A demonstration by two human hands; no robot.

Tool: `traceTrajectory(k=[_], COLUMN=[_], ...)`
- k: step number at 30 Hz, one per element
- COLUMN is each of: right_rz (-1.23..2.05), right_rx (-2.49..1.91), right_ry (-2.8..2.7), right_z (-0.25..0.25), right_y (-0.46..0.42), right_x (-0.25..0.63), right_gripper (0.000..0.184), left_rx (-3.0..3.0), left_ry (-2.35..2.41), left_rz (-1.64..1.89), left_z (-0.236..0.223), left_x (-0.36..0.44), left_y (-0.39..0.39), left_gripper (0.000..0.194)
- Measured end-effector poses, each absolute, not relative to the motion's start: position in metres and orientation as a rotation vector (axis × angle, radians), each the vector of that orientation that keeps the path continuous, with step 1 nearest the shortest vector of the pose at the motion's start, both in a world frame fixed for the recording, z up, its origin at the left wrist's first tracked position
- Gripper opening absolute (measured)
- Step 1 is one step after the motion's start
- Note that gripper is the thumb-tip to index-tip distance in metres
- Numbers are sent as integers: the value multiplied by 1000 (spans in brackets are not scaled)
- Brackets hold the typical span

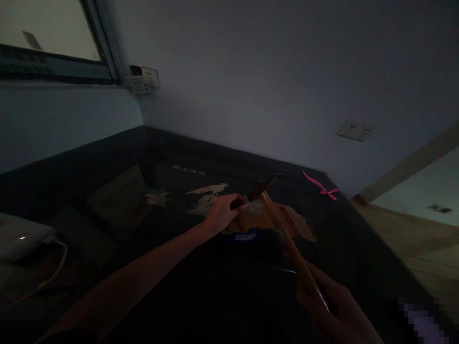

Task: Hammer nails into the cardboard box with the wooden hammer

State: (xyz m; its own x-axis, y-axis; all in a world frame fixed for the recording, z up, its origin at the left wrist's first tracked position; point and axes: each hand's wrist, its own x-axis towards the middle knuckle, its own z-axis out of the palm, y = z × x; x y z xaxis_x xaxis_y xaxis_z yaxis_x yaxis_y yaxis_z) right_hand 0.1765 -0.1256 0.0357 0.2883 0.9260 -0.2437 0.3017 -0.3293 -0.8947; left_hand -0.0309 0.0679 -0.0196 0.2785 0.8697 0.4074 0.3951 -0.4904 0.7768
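Observation:
My right hand [332, 301] is wrapped round the wooden handle of a hammer [283, 224]. The dark hammer head [264, 185] is up and away from me, just right of my left fingertips. My left hand [225, 210] is closed, with thumb and fingers pinched together over a flat piece of packaging [256, 215]. Whatever the pinch holds is too small and dark to make out. The packaging is orange-brown with a red stripe and a blue label [245, 236], and lies on the dark table [168, 286]. The handle crosses in front of part of it.
A pink ribbon bow [324, 190] lies near the table's far right corner. At the left is a white box-shaped device [23, 234] with a white cable [59, 265]. Wall sockets [355, 130] are on the wall behind. A blurred purple thing [423, 322] shows at the lower right.

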Motion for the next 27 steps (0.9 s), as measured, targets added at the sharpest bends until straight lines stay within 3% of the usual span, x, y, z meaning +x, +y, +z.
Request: traceTrajectory(k=[14, 27], right_rz=[985, 1063], right_rx=[-1809, -1780], right_ry=[-1154, -1142], right_z=[35, 36], right_y=[-126, -128], right_x=[174, 175], right_gripper=[55, 60], left_rx=[2047, 2080], left_ry=[1173, 1195], left_rz=[1123, 1110], left_z=[-18, -17], left_x=[-31, -30], left_y=[66, 66], left_gripper=[8, 7])
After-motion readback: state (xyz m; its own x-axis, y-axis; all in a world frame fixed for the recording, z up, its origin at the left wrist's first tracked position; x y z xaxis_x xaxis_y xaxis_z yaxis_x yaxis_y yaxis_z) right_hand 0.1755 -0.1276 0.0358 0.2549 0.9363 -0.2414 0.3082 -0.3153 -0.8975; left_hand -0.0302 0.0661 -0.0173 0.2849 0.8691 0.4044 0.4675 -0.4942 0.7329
